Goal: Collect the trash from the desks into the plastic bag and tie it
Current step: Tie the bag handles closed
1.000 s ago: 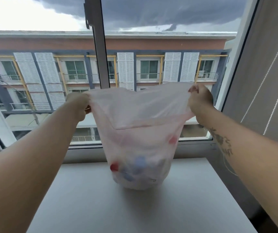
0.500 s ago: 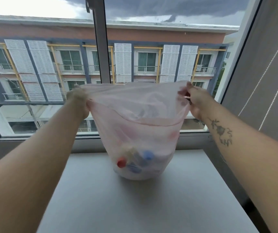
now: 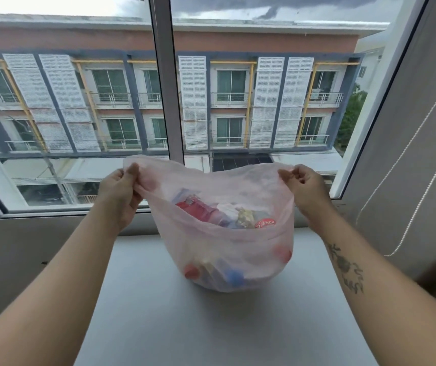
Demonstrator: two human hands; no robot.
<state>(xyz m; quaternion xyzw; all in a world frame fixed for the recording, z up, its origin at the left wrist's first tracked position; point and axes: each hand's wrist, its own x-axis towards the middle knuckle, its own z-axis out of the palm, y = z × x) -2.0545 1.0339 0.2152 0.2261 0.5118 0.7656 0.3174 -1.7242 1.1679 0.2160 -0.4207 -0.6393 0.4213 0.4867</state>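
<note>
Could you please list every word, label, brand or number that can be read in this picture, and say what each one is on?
None can be read with certainty.
Red round lid inside the plastic bag: white script lettering, too blurred to read.
Red packet in the bag: a small label, too blurred to read.
Building outside the window: no signs or numbers visible.
Tattoo on the right forearm: a pattern, no legible letters.

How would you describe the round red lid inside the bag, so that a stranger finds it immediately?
Start at the white desk below the window, where the left hand and right hand hold a thin plastic bag open. Look into its mouth, at the right: the lid is the only round red piece with white writing.
</note>
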